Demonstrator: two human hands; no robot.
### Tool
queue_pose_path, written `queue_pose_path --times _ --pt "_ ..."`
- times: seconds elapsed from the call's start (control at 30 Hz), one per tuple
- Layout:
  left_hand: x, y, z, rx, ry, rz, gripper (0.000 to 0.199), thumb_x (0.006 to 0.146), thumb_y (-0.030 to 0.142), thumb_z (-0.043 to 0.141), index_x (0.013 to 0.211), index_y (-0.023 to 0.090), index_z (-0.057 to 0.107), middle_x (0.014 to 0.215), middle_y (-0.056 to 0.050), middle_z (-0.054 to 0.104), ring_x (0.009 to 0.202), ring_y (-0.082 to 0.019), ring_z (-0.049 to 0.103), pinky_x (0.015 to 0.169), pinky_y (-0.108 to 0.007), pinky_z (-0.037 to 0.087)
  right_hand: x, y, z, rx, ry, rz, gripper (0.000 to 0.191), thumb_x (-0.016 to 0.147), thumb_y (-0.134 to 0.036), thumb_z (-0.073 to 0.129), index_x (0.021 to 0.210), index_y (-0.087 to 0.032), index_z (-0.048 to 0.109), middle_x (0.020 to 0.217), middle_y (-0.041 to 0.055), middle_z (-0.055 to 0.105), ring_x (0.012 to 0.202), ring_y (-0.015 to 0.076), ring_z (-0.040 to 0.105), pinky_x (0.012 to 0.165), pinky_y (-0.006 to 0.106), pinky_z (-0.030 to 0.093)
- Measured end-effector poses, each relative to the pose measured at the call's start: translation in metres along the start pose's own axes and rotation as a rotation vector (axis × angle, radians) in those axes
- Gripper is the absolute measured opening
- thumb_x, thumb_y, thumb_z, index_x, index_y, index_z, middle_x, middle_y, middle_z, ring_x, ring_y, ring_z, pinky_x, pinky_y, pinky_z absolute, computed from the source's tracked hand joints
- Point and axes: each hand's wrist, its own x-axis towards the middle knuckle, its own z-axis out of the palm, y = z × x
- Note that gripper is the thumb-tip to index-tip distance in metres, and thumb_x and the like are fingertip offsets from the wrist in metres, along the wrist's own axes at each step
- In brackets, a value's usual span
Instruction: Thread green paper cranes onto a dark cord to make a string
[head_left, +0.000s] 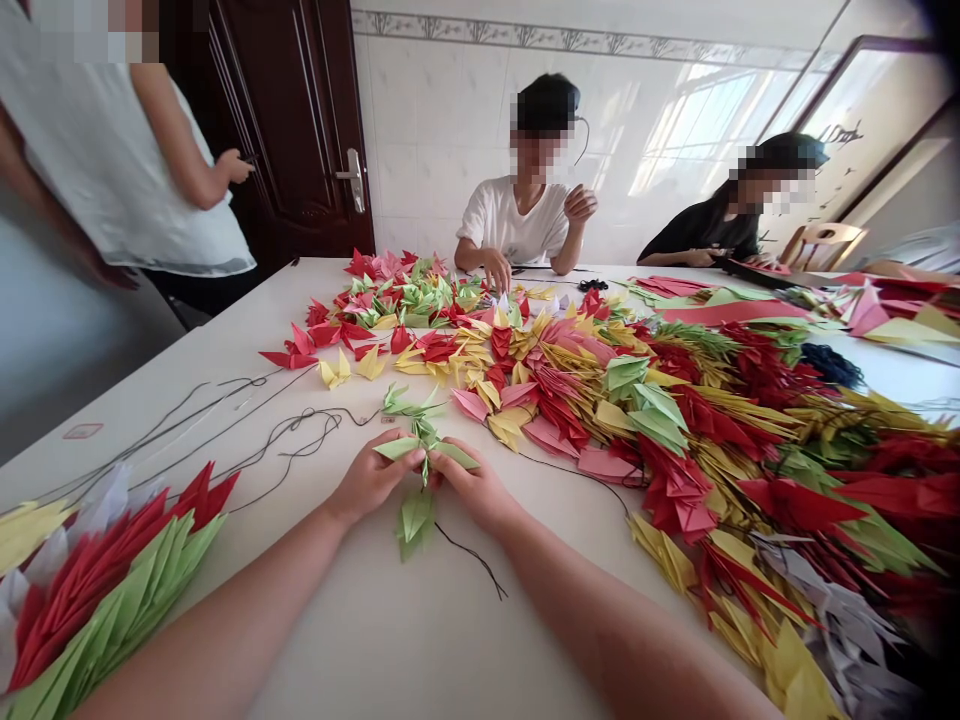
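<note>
Above the white table, both my hands pinch a light green folded-paper crane point(425, 435) by its spread wings. My left hand point(375, 475) grips the left wing near the middle, and my right hand point(476, 480) has the right wing between thumb and fingers. Just beyond it, more green cranes point(409, 402) sit on the same dark cord. Another green crane point(415, 522) hangs below my fingers, looking a little blurred. The cord's loose end point(480, 562) trails to the right over the tabletop.
A large heap of red, yellow, pink and green paper cranes point(570, 385) covers the right side. Strung cranes point(112, 570) lie at the left, near dark cords point(300, 425). Across the table point(360, 640) sit two people point(525, 215), point(712, 220); another person point(150, 170) stands left.
</note>
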Motion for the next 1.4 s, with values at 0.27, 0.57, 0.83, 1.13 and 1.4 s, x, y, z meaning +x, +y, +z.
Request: queue_pose_path --times 0.27,0.57,0.83,1.13,1.4 --pt "0.001 0.0 -0.002 -0.007 -0.032 -0.025 0.02 0.077 0.036 0.05 0.072 0.017 0.051 0.067 0.003 0.048 0.067 -0.012 0.048 0.065 -0.022 0.04 0.0 0.002 -0.001 0.006 -0.008 -0.001 0.021 0.077 -0.034 0.046 0.062 -0.019 0.046 0.057 -0.003 0.05 0.057 0.01 0.047 0.061 0.025 0.039" --pt "0.001 -0.005 0.002 0.168 -0.048 0.04 0.019 0.077 0.034 0.048 0.069 0.016 0.049 0.063 0.003 0.046 0.062 -0.011 0.045 0.059 -0.021 0.038 0.003 0.006 -0.001 0.174 0.102 0.05 0.02 0.071 -0.035 0.055 0.065 -0.019 0.045 0.058 -0.0054 0.045 0.056 0.0082 0.043 0.057 0.022 0.033" --pt "0.0 -0.003 0.006 0.206 -0.081 0.037 0.017 0.078 0.032 0.047 0.071 0.017 0.051 0.064 0.003 0.048 0.06 -0.011 0.046 0.054 -0.019 0.039 0.006 0.01 -0.004 0.298 0.17 0.007 0.017 0.071 -0.035 0.055 0.069 -0.02 0.047 0.063 -0.0052 0.042 0.058 0.008 0.038 0.056 0.022 0.029" --pt "0.002 -0.006 0.007 0.254 0.032 -0.001 0.023 0.076 0.037 0.05 0.082 0.016 0.056 0.079 -0.003 0.057 0.073 -0.015 0.054 0.06 -0.021 0.045 0.006 0.004 -0.004 0.183 0.328 -0.046 0.02 0.069 -0.034 0.052 0.059 -0.019 0.044 0.058 -0.0049 0.038 0.057 0.0092 0.034 0.056 0.023 0.028" --pt "0.002 -0.008 0.008 0.166 -0.056 -0.067 0.03 0.074 0.041 0.052 0.089 0.015 0.057 0.09 -0.005 0.058 0.072 -0.016 0.057 0.056 -0.022 0.047 0.005 0.004 -0.006 0.153 0.389 -0.066 0.019 0.068 -0.035 0.05 0.06 -0.02 0.043 0.06 -0.0037 0.041 0.058 0.0104 0.038 0.056 0.024 0.031"
